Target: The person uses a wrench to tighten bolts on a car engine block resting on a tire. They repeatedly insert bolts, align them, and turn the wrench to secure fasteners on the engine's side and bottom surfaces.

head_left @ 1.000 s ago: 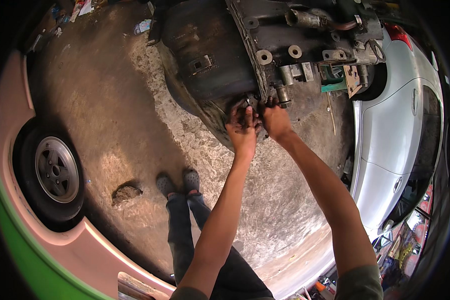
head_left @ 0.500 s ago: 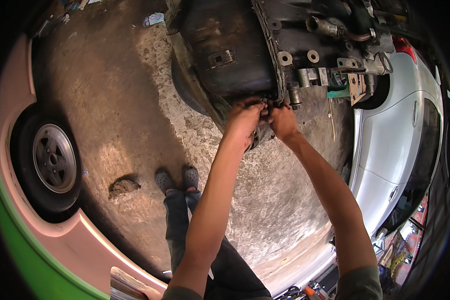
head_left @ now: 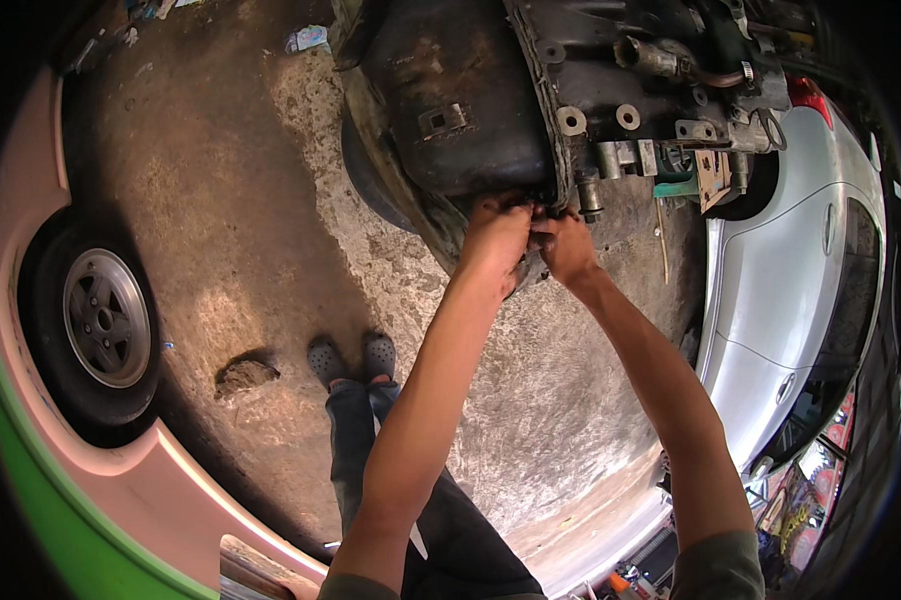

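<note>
A large dark engine block (head_left: 621,90) fills the upper middle, with a black oil pan (head_left: 461,110) on its left side. Both my hands meet at the near end of the engine, just under the pan's flange (head_left: 541,90). My left hand (head_left: 498,238) has its fingers curled in against the engine's lower edge. Close beside it, almost touching, my right hand (head_left: 569,245) is closed too, its fingertips by the flange. What the fingers grip is hidden by the hands and the shadow. A metal bolt boss (head_left: 590,195) sticks out just right of my right hand.
At the left stands a pink and green vehicle with a wheel (head_left: 106,318). A silver car (head_left: 771,290) is parked on the right. A clump of dirt (head_left: 247,374) lies on the stained concrete floor (head_left: 561,400). Tools and parts (head_left: 631,580) sit at the lower right.
My left hand has turned slightly and its wrist has moved a little to the right. My right hand has barely shifted, and both stay at the same spot on the engine.
</note>
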Motion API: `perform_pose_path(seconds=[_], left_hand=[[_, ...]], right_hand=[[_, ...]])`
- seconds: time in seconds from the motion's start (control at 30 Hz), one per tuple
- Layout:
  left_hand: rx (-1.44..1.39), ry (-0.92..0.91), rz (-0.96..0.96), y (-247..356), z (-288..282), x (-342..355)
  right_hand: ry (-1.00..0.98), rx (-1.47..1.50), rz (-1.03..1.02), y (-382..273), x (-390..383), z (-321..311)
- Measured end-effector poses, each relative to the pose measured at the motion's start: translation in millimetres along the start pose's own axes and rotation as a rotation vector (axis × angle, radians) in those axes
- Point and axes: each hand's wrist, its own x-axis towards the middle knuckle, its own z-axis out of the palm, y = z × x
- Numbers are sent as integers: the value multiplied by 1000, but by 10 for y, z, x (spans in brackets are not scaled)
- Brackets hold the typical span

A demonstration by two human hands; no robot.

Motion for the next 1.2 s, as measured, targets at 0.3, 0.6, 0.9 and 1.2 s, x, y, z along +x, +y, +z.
perform_pose_path(seconds=[0.3,0.6,0.9,1.2], left_hand=[[-199,-67,-163,40,-31,83],[-187,-9,-113,44,103,34],[-299,-100,-198,70,-12,98],[320,37,505,-845,-154,225]], right_hand=[[-93,-66,20,61,6,89],[-41,-71,19,14,-16,85],[78,-103,-17,-128,-36,-65],[135,-96,-61,-87,-56,-12]])
